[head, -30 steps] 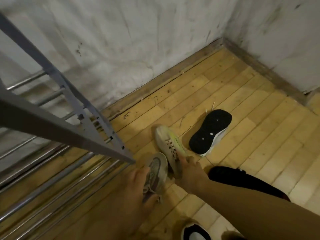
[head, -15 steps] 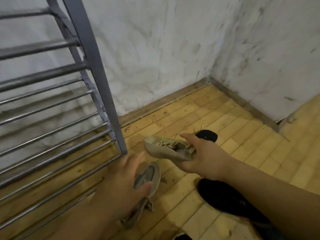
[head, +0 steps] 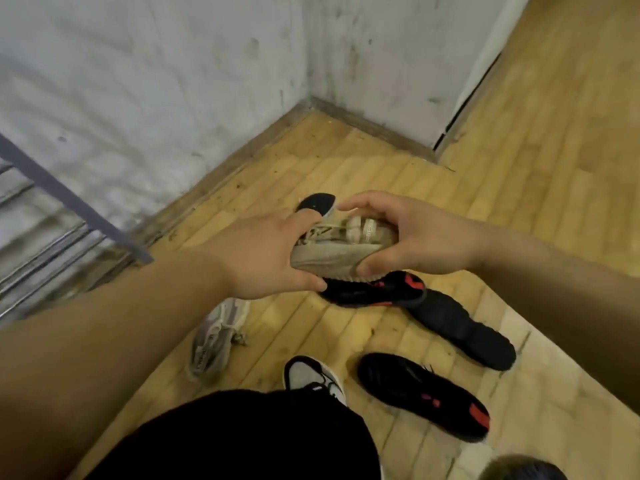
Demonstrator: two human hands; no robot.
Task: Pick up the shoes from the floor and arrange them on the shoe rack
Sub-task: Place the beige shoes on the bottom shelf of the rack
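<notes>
The beige shoe [head: 334, 252] is held in the air above the floor [head: 381, 174], right of the rack [head: 78, 207] and not on it. Its long axis runs left to right across the view, about level. The toe points left toward the rack and the heel right, with the laces and opening turned up and away.

Both forearms reach forward and meet at the shoe. The left hand [head: 263, 252] comes in from the lower left, back of the hand up. Its grip is wrapped round the toe end, fingers over the top and thumb beneath. The right hand [head: 419, 237] comes in from the right. Its grip is closed on the heel end, thumb pressed under the sole edge and fingers arched over the opening, the forefinger stretched loosely across the top.

Directly below the held shoe a black-red shoe [head: 377, 292] lies on the floor, and a second one [head: 429, 400] lies nearer the person. A grey shoe [head: 214, 341] lies on its side under the left forearm. An upturned shoe [head: 317, 202] with a black sole shows just beyond the left fingers.
</notes>
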